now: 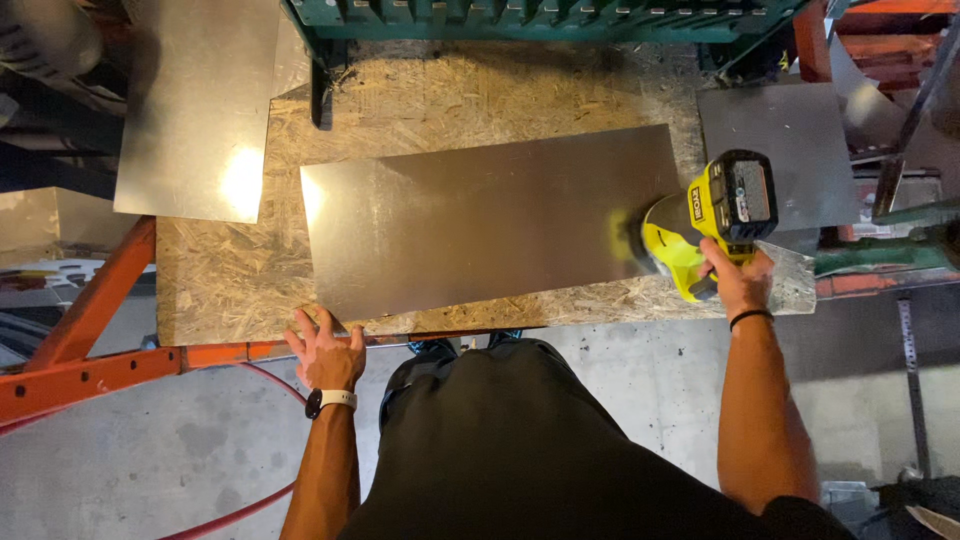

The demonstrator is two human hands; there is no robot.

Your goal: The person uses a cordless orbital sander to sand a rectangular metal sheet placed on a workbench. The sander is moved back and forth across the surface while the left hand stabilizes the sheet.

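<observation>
A rectangular sheet of shiny metal [480, 220] lies flat on a chipboard bench top [440, 95]. My left hand [325, 350] rests with spread fingers on the bench's near edge, fingertips touching the sheet's near left corner. My right hand [738, 280] grips the handle of a yellow and black cordless power tool [705, 225]. The tool's round head sits at the sheet's right edge. A watch is on my left wrist and a black band on my right.
Another metal sheet [195, 110] lies at the bench's far left, and a darker one [785, 150] at the far right. A green machine frame [540, 20] runs along the back. Orange steel legs [90, 330] and a red hose [270, 490] stand over the concrete floor.
</observation>
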